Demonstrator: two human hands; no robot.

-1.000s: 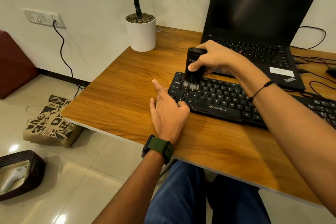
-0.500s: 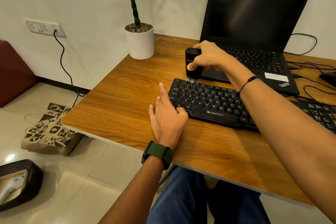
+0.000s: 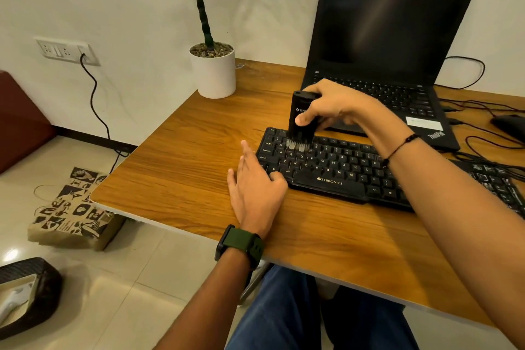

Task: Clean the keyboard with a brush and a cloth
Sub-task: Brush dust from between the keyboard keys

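Observation:
A black keyboard (image 3: 335, 170) lies on the wooden desk (image 3: 184, 167) in front of an open laptop. My right hand (image 3: 332, 106) grips a black block-shaped brush (image 3: 299, 116) held upright, its pale bristles pressed onto the keys at the keyboard's upper left. My left hand (image 3: 255, 187) lies flat on the desk at the keyboard's left end, fingers straight, thumb touching the keyboard's near-left corner. No cloth is in view.
A black laptop (image 3: 392, 45) stands open behind the keyboard. A white potted plant (image 3: 214, 71) sits at the desk's far left corner. Cables and a dark mouse (image 3: 508, 125) lie at right. A patterned paper bag (image 3: 71, 210) and a dark basket (image 3: 31, 293) lie on the floor at left.
The brush moved from the keyboard's top edge down onto the upper-left keys, bristles now splayed on them. My left hand stayed in place.

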